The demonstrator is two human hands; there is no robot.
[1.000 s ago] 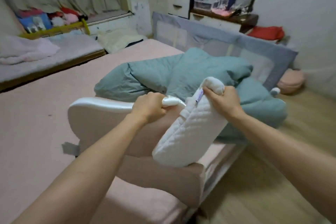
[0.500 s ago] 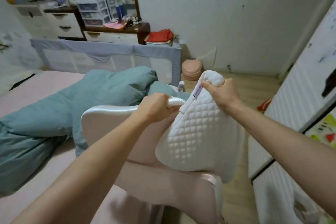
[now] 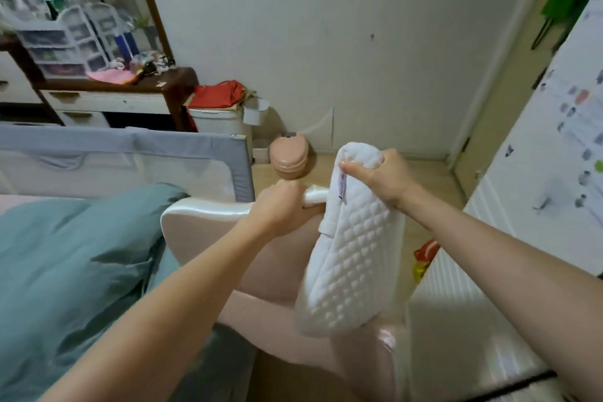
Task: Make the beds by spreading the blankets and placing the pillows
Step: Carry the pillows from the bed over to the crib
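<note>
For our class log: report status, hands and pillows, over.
Left hand grips pink pillow. Right hand grips white quilted pillow. Both held up, green blanket still bunched.

Counts: two pillows, one blanket, two hands

Two pillows are up in the air: one white quilted pillow [image 3: 350, 271] and one pink satin pillow [image 3: 277, 274] with a white edge. One teal blanket [image 3: 71, 271] lies bunched on the one bed. Two hands show, a left hand [image 3: 277, 206] and a right hand [image 3: 380, 178], one to each pillow. One grey bed rail [image 3: 130, 143] stands past the blanket. Behind it is one dresser [image 3: 107, 98] with one mirror [image 3: 107, 6] and one clear drawer organiser [image 3: 62, 49] on top. On the floor sit one pink round container [image 3: 288, 157] and one white bin [image 3: 222, 126] topped by one red bag [image 3: 217, 96].
</note>
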